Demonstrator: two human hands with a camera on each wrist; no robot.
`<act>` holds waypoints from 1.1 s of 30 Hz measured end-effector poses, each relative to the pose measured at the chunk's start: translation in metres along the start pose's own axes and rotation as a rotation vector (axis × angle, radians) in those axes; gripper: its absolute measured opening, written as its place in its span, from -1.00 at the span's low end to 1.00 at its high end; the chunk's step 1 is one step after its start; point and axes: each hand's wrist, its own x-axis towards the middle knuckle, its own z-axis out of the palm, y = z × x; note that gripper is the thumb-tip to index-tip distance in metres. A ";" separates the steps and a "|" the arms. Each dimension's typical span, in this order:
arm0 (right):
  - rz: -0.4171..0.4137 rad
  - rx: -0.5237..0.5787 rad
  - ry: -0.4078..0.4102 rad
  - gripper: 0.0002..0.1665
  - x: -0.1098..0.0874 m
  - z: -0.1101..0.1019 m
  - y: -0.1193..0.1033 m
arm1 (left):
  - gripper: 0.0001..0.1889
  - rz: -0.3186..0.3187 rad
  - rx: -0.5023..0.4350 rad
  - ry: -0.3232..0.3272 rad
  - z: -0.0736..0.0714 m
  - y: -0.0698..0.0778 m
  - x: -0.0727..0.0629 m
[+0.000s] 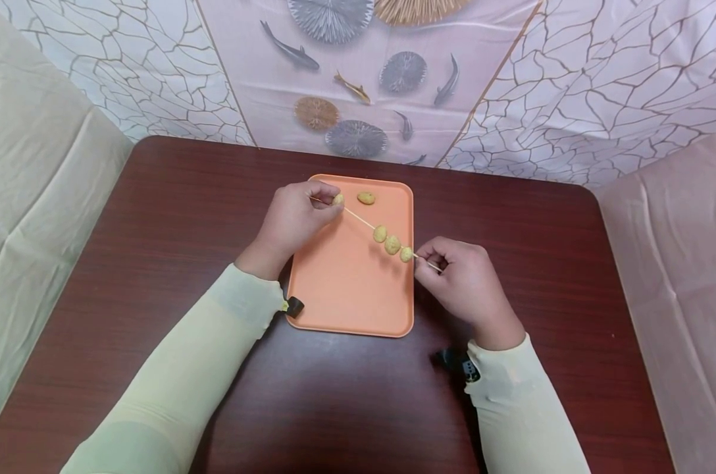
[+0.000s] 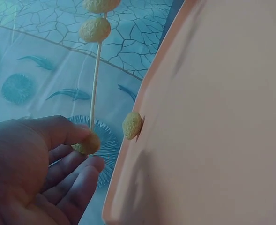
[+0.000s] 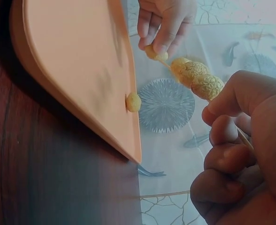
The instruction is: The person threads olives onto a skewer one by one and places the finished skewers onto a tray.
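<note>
A thin wooden skewer (image 1: 359, 218) slants over the tray, with three yellow, wrinkled, potato-like balls (image 1: 392, 245) threaded close together near its right end. My right hand (image 1: 467, 280) pinches the skewer just behind them, the other fingers curled in. At the far end, my left hand (image 1: 299, 217) holds another yellow ball (image 2: 87, 143) between thumb and fingers, right at the skewer's tip. In the head view the tip shows on the ball's left side. One loose ball (image 1: 366, 197) lies on the orange tray (image 1: 346, 289) near its far edge.
The tray rests on a dark red-brown wooden table (image 1: 156, 263). Behind the table hangs a patterned cloth (image 1: 358, 72), and pale curtains (image 1: 684, 263) flank both sides. Each wrist carries a small black camera (image 1: 455, 364).
</note>
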 end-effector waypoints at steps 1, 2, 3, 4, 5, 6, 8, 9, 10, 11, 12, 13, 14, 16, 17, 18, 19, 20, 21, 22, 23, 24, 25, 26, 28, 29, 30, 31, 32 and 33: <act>0.000 0.001 -0.002 -0.87 0.000 0.000 0.000 | -0.72 0.003 0.000 0.003 0.001 0.000 0.000; 0.002 0.002 -0.002 -0.87 0.000 0.001 -0.001 | -0.72 0.005 -0.001 0.004 0.001 0.001 -0.001; 0.002 0.004 -0.002 -0.87 0.000 0.001 -0.001 | -0.72 0.006 -0.001 0.005 0.002 0.002 -0.001; 0.001 0.008 0.000 -0.87 0.000 0.001 -0.001 | -0.73 0.006 0.001 0.005 0.002 0.002 -0.001; 0.001 0.009 0.003 -0.87 0.000 0.001 -0.001 | -0.73 0.006 0.004 0.005 0.003 0.002 -0.002; 0.002 0.012 0.006 -0.87 0.000 0.001 -0.001 | -0.73 0.005 0.005 0.006 0.003 0.002 -0.002; 0.000 0.017 0.010 -0.88 0.000 0.001 -0.001 | -0.73 0.005 0.005 0.004 0.003 0.003 -0.002; -0.002 0.020 0.011 -0.88 0.000 0.001 -0.001 | -0.73 0.006 0.001 0.001 0.003 0.003 -0.002; -0.003 0.021 0.013 -0.88 0.000 0.000 -0.002 | -0.73 0.008 -0.003 -0.005 0.004 0.004 -0.003; -0.005 0.020 0.015 -0.88 0.000 0.000 -0.002 | -0.73 0.009 -0.010 -0.012 0.004 0.005 -0.003; -0.006 0.021 0.016 -0.88 0.000 0.000 -0.002 | -0.72 0.012 -0.017 -0.019 0.004 0.005 -0.003; -0.008 0.021 0.017 -0.88 0.000 0.000 -0.002 | -0.72 0.014 -0.023 -0.026 0.004 0.006 -0.003; -0.009 0.021 0.018 -0.88 0.000 0.000 -0.002 | -0.72 0.016 -0.029 -0.032 0.005 0.007 -0.004; -0.011 0.020 0.020 -0.88 0.000 0.000 -0.003 | -0.73 0.020 -0.033 -0.039 0.006 0.009 -0.004; -0.013 0.019 0.020 -0.88 0.001 0.000 -0.003 | -0.73 0.022 -0.033 -0.041 0.006 0.010 -0.005; -0.015 0.019 0.020 -0.88 0.001 0.000 -0.003 | -0.73 0.026 -0.032 -0.043 0.007 0.010 -0.005; -0.016 0.020 0.019 -0.88 0.001 0.001 -0.004 | -0.74 0.030 -0.033 -0.046 0.007 0.011 -0.005; -0.017 0.020 0.019 -0.88 0.002 0.001 -0.004 | -0.74 0.034 -0.033 -0.050 0.008 0.012 -0.006; -0.018 0.020 0.018 -0.89 0.002 0.001 -0.004 | -0.74 0.040 -0.031 -0.054 0.008 0.013 -0.006; -0.019 0.021 0.017 -0.89 0.002 0.001 -0.004 | -0.74 0.046 -0.030 -0.060 0.009 0.014 -0.006; -0.020 0.021 0.017 -0.88 0.002 0.001 -0.005 | -0.74 0.054 -0.027 -0.066 0.009 0.015 -0.007; -0.019 0.020 0.017 -0.89 0.003 0.001 -0.005 | -0.75 0.061 -0.025 -0.070 0.010 0.016 -0.007; -0.019 0.020 0.017 -0.89 0.003 0.001 -0.004 | -0.75 0.067 -0.022 -0.076 0.010 0.017 -0.007; -0.018 0.017 0.017 -0.89 0.003 0.002 -0.004 | -0.75 0.073 -0.018 -0.080 0.011 0.018 -0.008; -0.018 0.013 0.016 -0.89 0.003 0.001 -0.004 | -0.75 0.085 -0.013 -0.083 0.012 0.020 -0.009; -0.018 0.012 0.016 -0.89 0.003 0.001 -0.004 | -0.75 0.090 -0.013 -0.085 0.012 0.021 -0.009; -0.018 0.011 0.017 -0.89 0.003 0.001 -0.004 | -0.75 0.094 -0.015 -0.088 0.013 0.022 -0.010; -0.017 0.011 0.017 -0.89 0.003 0.001 -0.004 | -0.76 0.100 -0.016 -0.090 0.014 0.023 -0.010; -0.017 0.011 0.018 -0.89 0.003 0.001 -0.004 | -0.76 0.107 -0.018 -0.093 0.015 0.024 -0.011; -0.018 0.011 0.018 -0.89 0.003 0.001 -0.004 | -0.76 0.113 -0.022 -0.097 0.015 0.025 -0.011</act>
